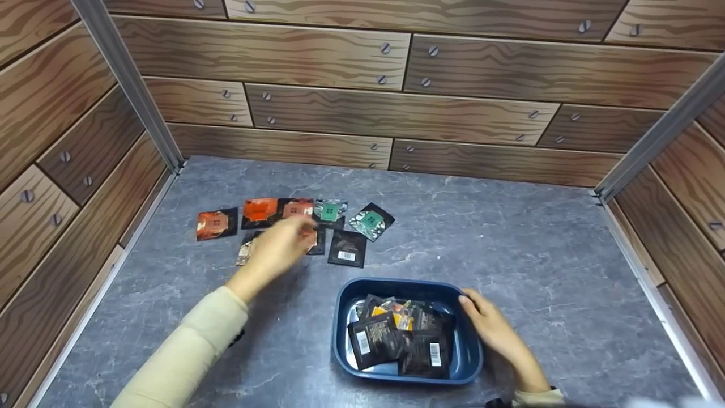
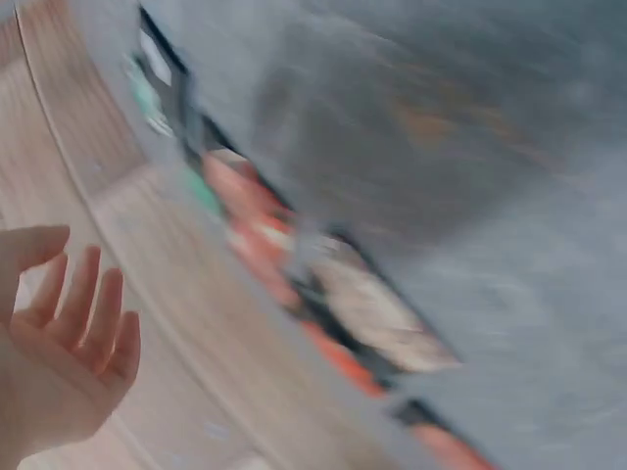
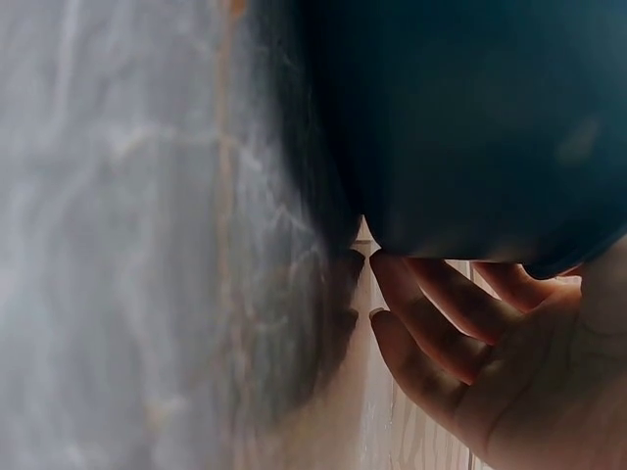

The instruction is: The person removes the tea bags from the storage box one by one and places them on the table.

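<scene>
My left hand (image 1: pixel 281 243) hovers over the sachets at left centre, blurred, and hides part of the lower row. In the left wrist view its fingers (image 2: pixel 98 304) are loosely bent with nothing between them. Below it lie an orange-and-black sachet (image 1: pixel 260 209), a tan-printed one (image 1: pixel 244 253) and a green-printed one (image 1: pixel 330 212). My right hand (image 1: pixel 495 328) grips the right side of a blue plastic bin (image 1: pixel 408 282), thumb at the rim and fingers against the outer wall (image 3: pixel 470 137). Inside the bin, several black sachets (image 1: pixel 375 340) lie in a loose pile, some with white barcode labels.
An orange sachet (image 1: pixel 217 223) lies at the far left of the group. To the right are a tilted green-printed sachet (image 1: pixel 372 221) and a black barcode-side-up sachet (image 1: pixel 347 248). Wood-patterned walls (image 1: pixel 317 107) with metal corner posts (image 1: pixel 133 85) enclose the grey marbled tabletop (image 1: pixel 538 260).
</scene>
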`<state>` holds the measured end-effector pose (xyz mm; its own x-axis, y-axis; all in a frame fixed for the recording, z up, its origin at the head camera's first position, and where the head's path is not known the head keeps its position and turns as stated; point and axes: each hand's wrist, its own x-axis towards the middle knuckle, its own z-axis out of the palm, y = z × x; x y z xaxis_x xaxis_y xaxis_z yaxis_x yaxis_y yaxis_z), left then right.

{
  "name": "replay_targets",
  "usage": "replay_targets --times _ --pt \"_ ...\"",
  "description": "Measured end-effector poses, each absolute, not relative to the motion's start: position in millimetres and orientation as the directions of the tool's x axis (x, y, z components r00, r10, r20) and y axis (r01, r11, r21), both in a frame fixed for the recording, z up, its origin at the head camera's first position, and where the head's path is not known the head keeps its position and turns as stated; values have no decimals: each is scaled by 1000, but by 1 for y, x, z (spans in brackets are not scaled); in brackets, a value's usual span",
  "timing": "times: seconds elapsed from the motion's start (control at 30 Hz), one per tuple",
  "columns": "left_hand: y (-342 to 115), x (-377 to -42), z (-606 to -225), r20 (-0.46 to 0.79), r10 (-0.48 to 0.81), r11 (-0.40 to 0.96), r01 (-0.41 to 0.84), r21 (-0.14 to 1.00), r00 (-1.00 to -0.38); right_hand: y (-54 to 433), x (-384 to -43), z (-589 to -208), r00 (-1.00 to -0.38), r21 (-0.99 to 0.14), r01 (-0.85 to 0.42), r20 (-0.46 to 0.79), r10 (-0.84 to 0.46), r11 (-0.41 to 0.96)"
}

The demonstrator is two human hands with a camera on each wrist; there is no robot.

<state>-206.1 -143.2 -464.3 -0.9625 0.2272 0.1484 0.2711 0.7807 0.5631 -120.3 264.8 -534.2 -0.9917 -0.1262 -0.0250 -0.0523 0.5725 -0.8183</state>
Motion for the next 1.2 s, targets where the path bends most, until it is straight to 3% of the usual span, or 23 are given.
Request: replay_targets --times 0.17,0.33,0.47,0.67,0.8,1.03,1.2 --pt "-94 -189 -443 171 495 749 518 412 -852 266 -120 -533 -991 -823 -51 -30 -133 566" --pt "-51 -172 -433 196 726 607 748 266 -659 265 -120 -533 -991 -816 -57 -24 -132 575" --pt "-21 -161 -430 114 843 503 845 181 -526 265 -121 -534 -991 -817 -58 -21 -130 573" --pt "19 -151 -434 -40 916 401 906 135 -400 266 -122 -535 -990 -825 -59 -23 -138 562" --pt "43 -145 -438 -123 922 377 924 64 -367 267 -121 -534 -989 -837 -49 -34 -141 544" --pt "74 -133 -448 -274 881 385 921 -55 -385 267 -120 -533 -988 -832 -41 -47 -144 553" --pt "90 -127 -459 -341 862 372 925 -79 -376 267 -120 -533 -990 -823 -39 -47 -137 566"
